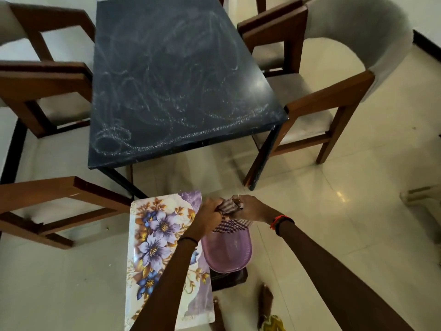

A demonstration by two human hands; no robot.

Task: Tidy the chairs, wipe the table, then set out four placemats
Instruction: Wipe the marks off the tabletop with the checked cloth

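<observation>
Gripping checked cloth [231, 224] with both hands: left hand [211, 212] has fingers curled round one end, right hand [250, 209] pinches other end. Cloth is bunched between them, just above purple plastic basin [226, 253]. Floral placemat [155, 235] lies flat beside basin, partly under left forearm. Dark table [179, 80] beyond shows pale wipe streaks. Wooden chair [322, 99] stands at its right side.

Dim room, sheen on table [256, 83], glare on floor [340, 195], edges bent

left wrist black thread [188, 239]; right wrist red-black bands [278, 221], ring [238, 196]
</observation>
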